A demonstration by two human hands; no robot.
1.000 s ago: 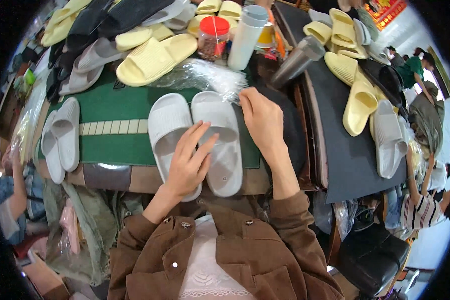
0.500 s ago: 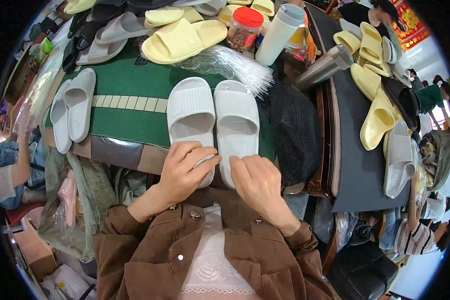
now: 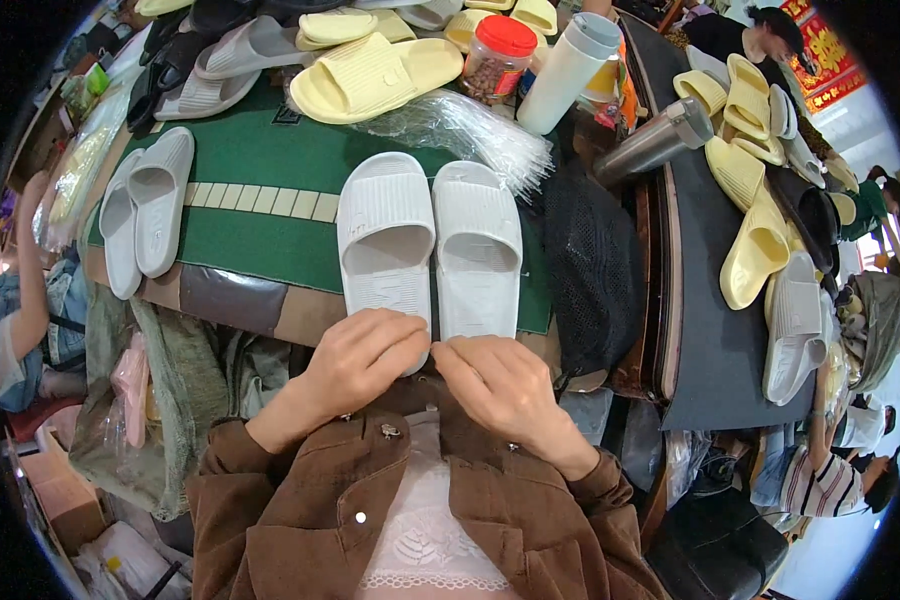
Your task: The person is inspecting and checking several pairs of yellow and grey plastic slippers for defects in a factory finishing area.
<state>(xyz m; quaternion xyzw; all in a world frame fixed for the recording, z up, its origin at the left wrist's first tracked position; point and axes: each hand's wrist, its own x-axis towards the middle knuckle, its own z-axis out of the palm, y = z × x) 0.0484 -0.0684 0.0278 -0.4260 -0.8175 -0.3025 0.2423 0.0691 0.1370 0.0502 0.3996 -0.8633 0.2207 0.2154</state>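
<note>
Head view: the left grey slipper (image 3: 388,200) and the right grey slipper (image 3: 478,210) lie side by side on the green-topped worktop (image 3: 280,250), toe ends pointing away, heels nearest the person. The left hand (image 3: 365,350), fingers curled, covers the left heel; the right hand (image 3: 500,385), likewise curled, meets the right heel. Whether either grips, I cannot tell.

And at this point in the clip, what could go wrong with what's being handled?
The left fingers and right fingers are curled at the heels of the left slide and right slide, close to the table edge; an uneven pull might tip one off.

The plastic strands fan out loosely near the right slide's toe, so a sideways sweep could scatter them.

A steel flask stands beyond and might get knocked by a wide reach.
</note>
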